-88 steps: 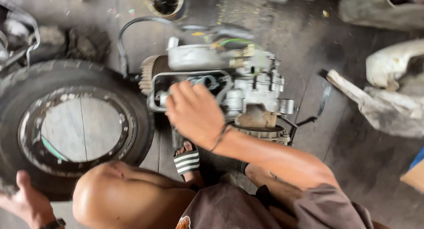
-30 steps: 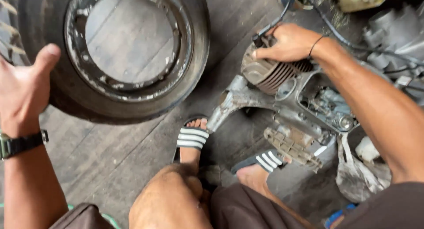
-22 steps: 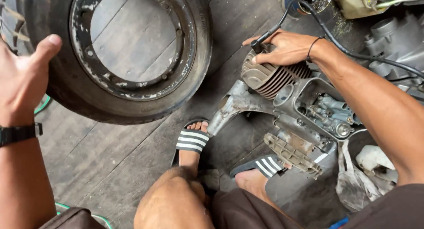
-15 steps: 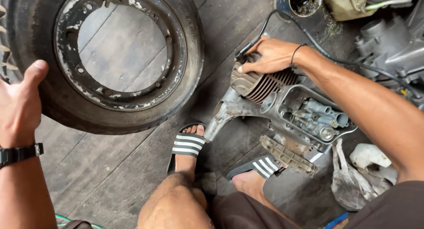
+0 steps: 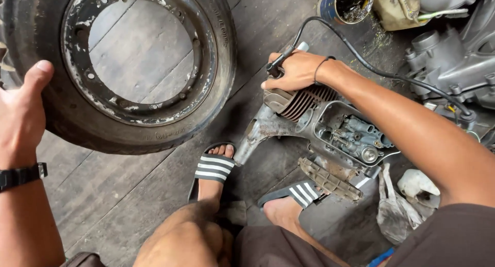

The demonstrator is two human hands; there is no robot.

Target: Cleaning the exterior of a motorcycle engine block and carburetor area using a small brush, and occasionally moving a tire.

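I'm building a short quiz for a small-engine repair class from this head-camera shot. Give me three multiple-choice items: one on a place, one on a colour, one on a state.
1. Where does the right hand rest?
A. on the finned cylinder of the engine
B. inside the tin can
C. on a sandal

2. What colour is the watch strap on the left wrist?
A. red
B. black
C. white

3. How is the left hand at the tyre?
A. shut round a spanner
B. flat on the floor
C. open, thumb up, by the tyre's outer edge

Answers:
1 A: the hand lies atop the finned cylinder, by the black cable.
2 B: the strap is dark black.
3 C: the palm is open and holds nothing.
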